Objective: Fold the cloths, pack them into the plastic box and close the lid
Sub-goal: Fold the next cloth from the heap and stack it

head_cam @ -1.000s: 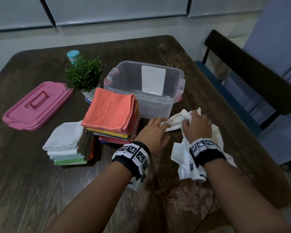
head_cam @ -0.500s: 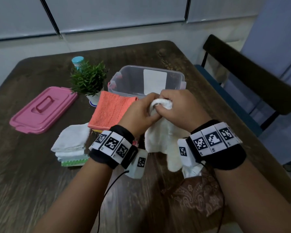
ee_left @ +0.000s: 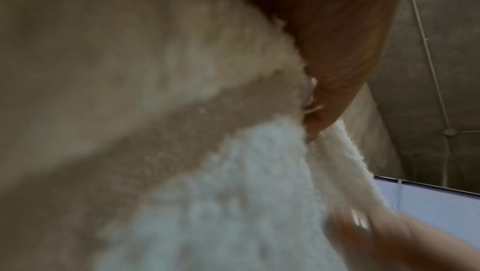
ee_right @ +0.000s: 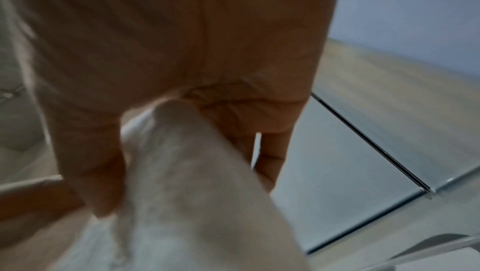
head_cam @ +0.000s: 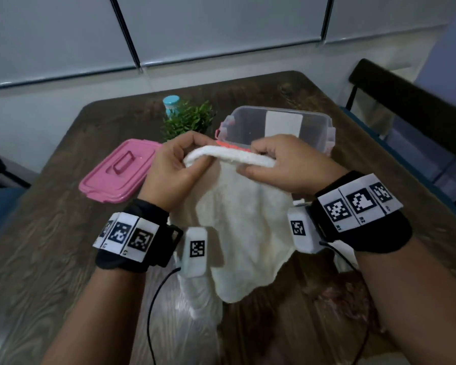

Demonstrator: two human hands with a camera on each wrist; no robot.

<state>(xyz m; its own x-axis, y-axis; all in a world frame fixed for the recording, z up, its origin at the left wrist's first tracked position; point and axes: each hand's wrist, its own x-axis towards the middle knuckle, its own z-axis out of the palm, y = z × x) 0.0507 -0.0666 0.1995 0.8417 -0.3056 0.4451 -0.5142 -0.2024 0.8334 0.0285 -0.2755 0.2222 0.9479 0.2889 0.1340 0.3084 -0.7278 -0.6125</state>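
Both hands hold a white terry cloth (head_cam: 242,227) up above the table, and it hangs down between my wrists. My left hand (head_cam: 179,167) pinches its top edge at the left, my right hand (head_cam: 279,164) grips the same edge at the right. Close up, the cloth (ee_left: 233,193) fills the left wrist view and the cloth (ee_right: 197,183) runs under my right thumb in the right wrist view. Behind my hands stands the clear plastic box (head_cam: 279,122), open, with a white label. The pink lid (head_cam: 119,172) lies flat to the left. A strip of orange cloth (head_cam: 229,145) shows just past my fingers.
A small green potted plant (head_cam: 187,119) and a teal-capped bottle (head_cam: 171,102) stand behind the lid. More white cloth (head_cam: 203,299) lies on the dark wooden table (head_cam: 50,246) below my wrists. A dark chair (head_cam: 411,101) stands at the right.
The hands lifted the white cloth off the table, then drew apart along its top edge, spreading it wider. The view tilted up, so the folded stacks are now hidden behind hands and cloth.
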